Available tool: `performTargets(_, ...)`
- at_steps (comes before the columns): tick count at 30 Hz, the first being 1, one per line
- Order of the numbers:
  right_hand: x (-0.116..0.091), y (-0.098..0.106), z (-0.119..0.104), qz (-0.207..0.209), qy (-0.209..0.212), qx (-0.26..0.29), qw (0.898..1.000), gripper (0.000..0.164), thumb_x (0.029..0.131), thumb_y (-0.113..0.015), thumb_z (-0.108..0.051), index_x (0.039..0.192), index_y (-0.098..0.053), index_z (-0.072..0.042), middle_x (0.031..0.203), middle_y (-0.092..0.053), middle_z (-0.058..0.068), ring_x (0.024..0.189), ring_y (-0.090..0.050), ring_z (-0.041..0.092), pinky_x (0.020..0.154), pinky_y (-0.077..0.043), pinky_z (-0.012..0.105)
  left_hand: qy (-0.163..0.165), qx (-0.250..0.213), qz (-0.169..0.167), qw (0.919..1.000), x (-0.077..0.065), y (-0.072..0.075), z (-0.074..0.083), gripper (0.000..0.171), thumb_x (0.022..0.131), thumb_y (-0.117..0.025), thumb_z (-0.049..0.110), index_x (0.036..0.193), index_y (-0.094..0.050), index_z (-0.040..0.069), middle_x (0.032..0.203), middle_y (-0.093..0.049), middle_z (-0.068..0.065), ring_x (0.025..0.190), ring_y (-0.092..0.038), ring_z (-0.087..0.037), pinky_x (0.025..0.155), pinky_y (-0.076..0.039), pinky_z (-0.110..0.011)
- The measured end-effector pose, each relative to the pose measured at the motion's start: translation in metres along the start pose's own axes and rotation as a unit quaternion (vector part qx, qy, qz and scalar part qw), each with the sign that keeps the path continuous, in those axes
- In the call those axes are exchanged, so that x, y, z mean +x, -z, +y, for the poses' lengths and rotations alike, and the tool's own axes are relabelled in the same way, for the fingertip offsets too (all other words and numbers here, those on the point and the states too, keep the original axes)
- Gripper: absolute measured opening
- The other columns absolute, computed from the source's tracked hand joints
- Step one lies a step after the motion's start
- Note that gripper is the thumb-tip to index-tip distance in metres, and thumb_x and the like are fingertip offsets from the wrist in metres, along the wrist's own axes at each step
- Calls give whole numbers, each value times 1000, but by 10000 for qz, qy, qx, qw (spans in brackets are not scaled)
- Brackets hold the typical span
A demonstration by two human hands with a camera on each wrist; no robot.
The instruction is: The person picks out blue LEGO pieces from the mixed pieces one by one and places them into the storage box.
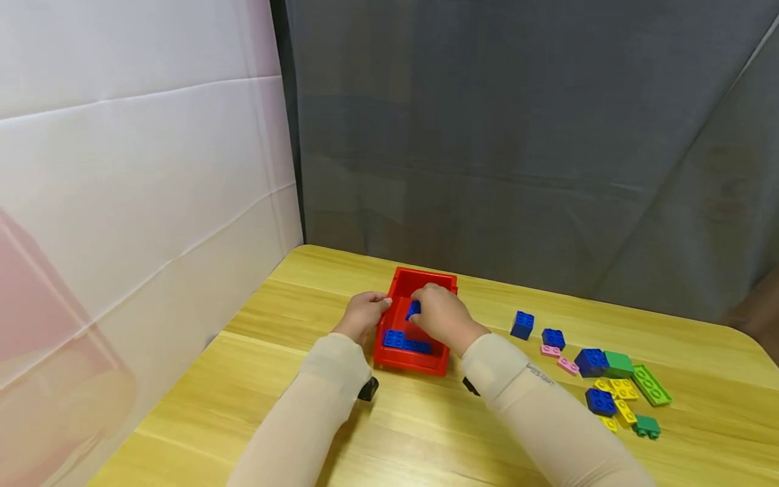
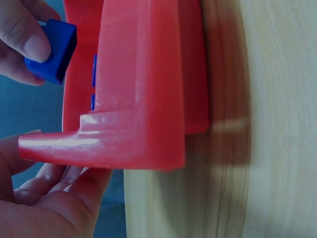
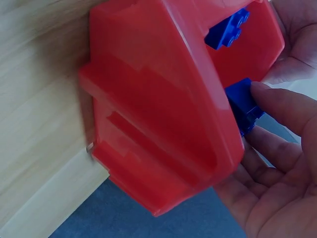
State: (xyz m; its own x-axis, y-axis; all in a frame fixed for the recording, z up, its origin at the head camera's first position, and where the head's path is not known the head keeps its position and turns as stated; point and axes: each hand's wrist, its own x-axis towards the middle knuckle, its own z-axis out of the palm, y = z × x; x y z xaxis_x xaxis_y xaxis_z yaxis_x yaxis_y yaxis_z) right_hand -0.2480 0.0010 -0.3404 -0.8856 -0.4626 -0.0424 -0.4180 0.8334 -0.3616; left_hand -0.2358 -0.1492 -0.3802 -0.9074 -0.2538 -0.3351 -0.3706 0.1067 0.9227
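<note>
A red plastic bin (image 1: 409, 369) stands on the table, with blue building bricks (image 1: 406, 341) lying in its near end. My left hand (image 1: 364, 314) holds the bin's left side. In the left wrist view its thumb lies over the rim and the fingers are beneath. Between thumb and fingers, my right hand (image 1: 443, 312) pinches a blue building brick (image 3: 242, 101) over the bin's opening. That same blue brick (image 2: 58, 49) shows tilted above the rim in the left wrist view. The head view hides most of it behind the right hand.
To the right, a loose group of bricks lies on the wooden table (image 1: 414, 433): several blue bricks (image 1: 522, 325), pink ones (image 1: 550, 351), yellow ones (image 1: 623, 389) and green ones (image 1: 651, 385). A dark curtain (image 1: 487, 135) hangs behind the table, and a white cloth wall (image 1: 152, 169) stands left.
</note>
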Motion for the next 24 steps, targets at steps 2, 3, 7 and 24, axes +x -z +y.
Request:
performTargets(2,2,0,1,-20,-21,-11,10000,45,85,-74,-20,126,-62,-5,120,-61,12,109,-58,27,95,-50,40,10,30,1,10000,1,-2,1,34,100,-52,16,130,-56,1,125,-59,-18,114,-55,-34,100,-47,-45)
performTargets(3,3,0,1,-24,-27,-17,10000,45,85,-74,-19,126,-62,-5,119,-61,12,109,-58,27,95,-50,40,11,46,8,10000,1,-2,1,34,100,-52,16,130,-56,2,125,-59,-18,114,-55,-34,100,-46,-45)
performTargets(7,6,-1,0,-83,-18,-28,10000,44,85,-74,-18,126,-63,-5,116,-62,12,108,-58,26,96,-50,40,-21,134,55,9999,2,-4,2,33,100,-52,16,129,-57,2,125,-59,-18,115,-55,-34,100,-46,-45)
performTargets(24,24,-17,-6,-228,104,-240,9994,28,83,-76,-16,108,-70,-6,98,-67,7,89,-61,21,95,-50,38,-270,132,84,9995,0,-8,0,30,99,-53,13,125,-60,-2,124,-59,-19,113,-54,-35,100,-46,-45)
